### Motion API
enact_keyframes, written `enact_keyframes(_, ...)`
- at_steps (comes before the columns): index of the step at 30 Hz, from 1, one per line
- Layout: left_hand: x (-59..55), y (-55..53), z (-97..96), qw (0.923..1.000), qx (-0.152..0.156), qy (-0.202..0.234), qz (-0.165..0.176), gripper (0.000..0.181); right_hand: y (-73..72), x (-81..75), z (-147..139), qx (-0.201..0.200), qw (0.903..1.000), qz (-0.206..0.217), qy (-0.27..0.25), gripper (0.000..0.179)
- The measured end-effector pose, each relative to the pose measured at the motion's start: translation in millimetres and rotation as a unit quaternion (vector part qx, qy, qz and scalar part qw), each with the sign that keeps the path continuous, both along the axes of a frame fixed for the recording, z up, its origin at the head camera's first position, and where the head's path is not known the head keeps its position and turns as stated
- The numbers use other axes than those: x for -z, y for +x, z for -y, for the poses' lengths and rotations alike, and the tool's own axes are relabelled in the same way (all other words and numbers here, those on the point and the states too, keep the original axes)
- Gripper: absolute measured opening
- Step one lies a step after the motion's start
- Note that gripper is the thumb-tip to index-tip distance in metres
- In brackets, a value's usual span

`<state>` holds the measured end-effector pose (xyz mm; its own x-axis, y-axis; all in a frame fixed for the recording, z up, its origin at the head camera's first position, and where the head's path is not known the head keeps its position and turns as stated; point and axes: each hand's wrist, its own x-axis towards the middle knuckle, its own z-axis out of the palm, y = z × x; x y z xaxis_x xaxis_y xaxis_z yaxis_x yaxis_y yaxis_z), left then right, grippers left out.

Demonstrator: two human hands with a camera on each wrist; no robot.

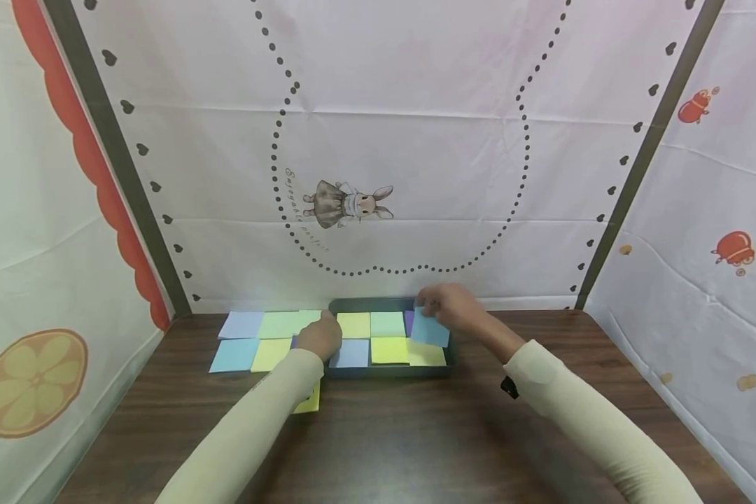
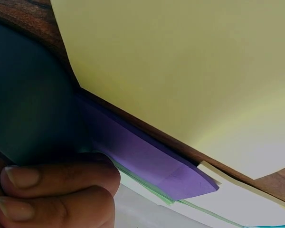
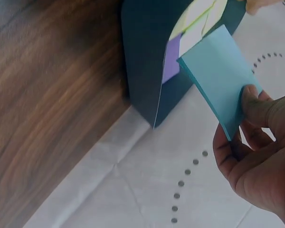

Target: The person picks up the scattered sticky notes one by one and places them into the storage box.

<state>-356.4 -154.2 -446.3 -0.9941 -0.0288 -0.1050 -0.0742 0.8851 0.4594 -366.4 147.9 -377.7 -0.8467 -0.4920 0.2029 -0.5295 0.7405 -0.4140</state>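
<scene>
A dark blue tray [image 1: 387, 373] at the back of the table holds two rows of sticky note pads in yellow, green, blue and purple. My right hand [image 1: 451, 306] pinches a light blue sticky note pad [image 3: 218, 76] between thumb and fingers, tilted above the tray's back right corner. Just left of it a purple pad [image 1: 409, 320] shows partly. At the tray's left end, my left hand [image 1: 320, 336] grips the side wall, its fingers [image 2: 57, 183] curled against the dark wall in the left wrist view. The thumb's hold is hidden there.
Left of the tray lie more pads in rows, among them a blue pad [image 1: 234, 355] and a green pad [image 1: 277, 325]. A yellow pad [image 1: 311, 401] lies nearer, partly under my left forearm. A printed white cloth [image 1: 416, 161] hangs behind the brown table [image 1: 403, 434].
</scene>
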Motion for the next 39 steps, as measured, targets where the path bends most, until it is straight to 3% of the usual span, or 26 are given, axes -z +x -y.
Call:
enact_keyframes(6, 2.5, -0.9, 0.5, 1.0, -0.002, 0.007, 0.004, 0.054, 2.7, 9.9, 8.2, -0.024, 0.9985, 0.041, 0.028, 0.053)
enact_keyframes(13, 0.4, 0.9, -0.1, 0.9999, -0.001, 0.009, 0.006, 0.055, -0.6, 18.4, 7.5, -0.03, 0.9924, 0.108, 0.051, 0.04)
enact_keyframes(22, -1.9, 3.2, -1.3, 1.0, 0.001, 0.008, 0.0, 0.055, -9.0, 35.5, 7.1, -0.029, 0.9867, 0.144, 0.07, 0.033)
enact_keyframes(33, -5.4, 5.8, 0.5, 0.9999, 0.01, 0.005, -0.005, 0.056, -10.4, 53.9, 13.1, -0.016, 0.9935, 0.09, 0.069, 0.021)
enact_keyframes(37, -1.9, 0.6, 2.5, 0.9999, 0.009, 0.008, -0.001, 0.056, -11.1, 58.0, 16.1, -0.001, 0.9943, 0.078, 0.073, 0.02)
enact_keyframes(39, 6.8, -8.5, 4.3, 0.9999, 0.008, 0.006, -0.003, 0.055, -10.4, 58.2, 17.0, 0.005, 0.9941, 0.077, 0.077, 0.02)
